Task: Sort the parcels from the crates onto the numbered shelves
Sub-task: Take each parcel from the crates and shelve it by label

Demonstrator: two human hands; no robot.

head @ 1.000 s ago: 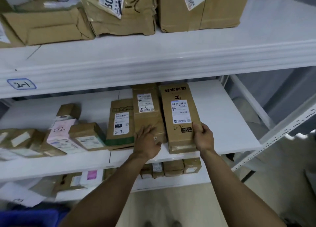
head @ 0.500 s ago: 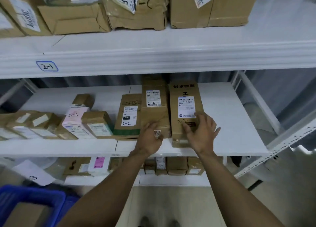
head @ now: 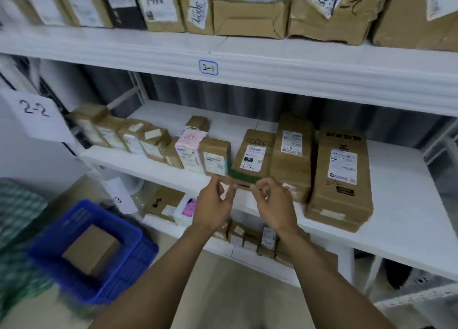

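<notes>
My left hand (head: 214, 206) and my right hand (head: 273, 204) hang in front of the middle shelf (head: 401, 204), fingers loosely curled, holding nothing. Behind them on that shelf lie three brown parcels: one with a green band marked 2-2 (head: 252, 155), a taller one (head: 292, 152) and a large box with a white label (head: 340, 177). A row of smaller parcels (head: 148, 142) runs to the left. Down at the lower left stands a blue crate (head: 119, 274) with one brown parcel (head: 90, 249) in it.
The upper shelf, tagged 2-1 (head: 208, 67), carries several large brown boxes (head: 250, 18). A paper sign reading 2-2 (head: 34, 116) hangs at the left. The bottom shelf holds small parcels (head: 247, 237). A green checked cloth (head: 17, 217) lies at the far left.
Both hands let go of the parcels on the middle shelf and drew back toward me. The view swung left, bringing the blue crate into sight.
</notes>
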